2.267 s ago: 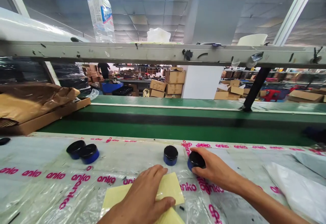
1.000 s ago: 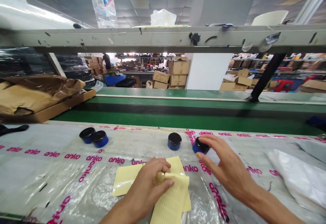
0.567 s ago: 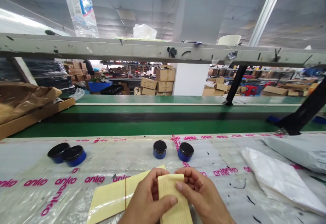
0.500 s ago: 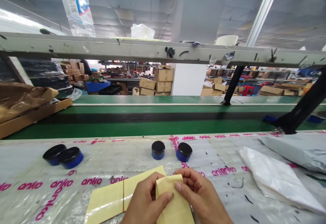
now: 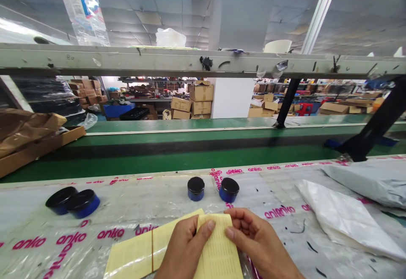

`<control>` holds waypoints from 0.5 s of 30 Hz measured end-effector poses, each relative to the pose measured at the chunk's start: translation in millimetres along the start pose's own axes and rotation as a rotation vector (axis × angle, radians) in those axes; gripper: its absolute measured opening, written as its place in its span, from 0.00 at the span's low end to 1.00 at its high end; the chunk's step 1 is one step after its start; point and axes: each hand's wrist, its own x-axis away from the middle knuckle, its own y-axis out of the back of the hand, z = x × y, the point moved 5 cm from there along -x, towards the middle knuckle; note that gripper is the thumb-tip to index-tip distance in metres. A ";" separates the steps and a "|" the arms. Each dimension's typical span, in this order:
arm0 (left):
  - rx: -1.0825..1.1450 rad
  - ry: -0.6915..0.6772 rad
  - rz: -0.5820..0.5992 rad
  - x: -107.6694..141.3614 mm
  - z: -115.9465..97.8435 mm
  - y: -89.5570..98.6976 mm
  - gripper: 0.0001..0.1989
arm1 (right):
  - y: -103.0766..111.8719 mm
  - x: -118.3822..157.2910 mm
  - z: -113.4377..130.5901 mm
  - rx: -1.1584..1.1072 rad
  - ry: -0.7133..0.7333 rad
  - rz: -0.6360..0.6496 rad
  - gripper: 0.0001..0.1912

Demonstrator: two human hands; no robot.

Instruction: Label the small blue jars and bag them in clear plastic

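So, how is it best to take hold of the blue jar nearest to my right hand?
Probably grip its round black lid from above with your right hand, once it releases the yellow printed leaflet. The blue jar stands upright and short, lid facing up, so the rim looks easy to reach.

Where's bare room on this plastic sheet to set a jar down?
Bare sheet lies between the left jar pair and the centre jars, and between the right centre jar and the white plastic bag. Crowded around your left hand, right hand, yellow leaflet and banded stack.
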 end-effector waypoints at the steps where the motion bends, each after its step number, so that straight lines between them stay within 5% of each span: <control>1: -0.001 0.005 0.007 0.1 0.7 -0.7 0.30 | -0.7 0.5 -1.3 -0.004 -0.004 -0.009 0.24; 8: 0.028 -0.057 -0.028 -2.3 -5.6 -1.2 0.26 | -3.9 -0.6 -7.5 -0.028 -0.005 -0.054 0.22; 15: -0.209 -0.071 -0.051 -3.0 -7.2 0.2 0.19 | 1.1 2.3 5.3 0.161 0.017 0.015 0.20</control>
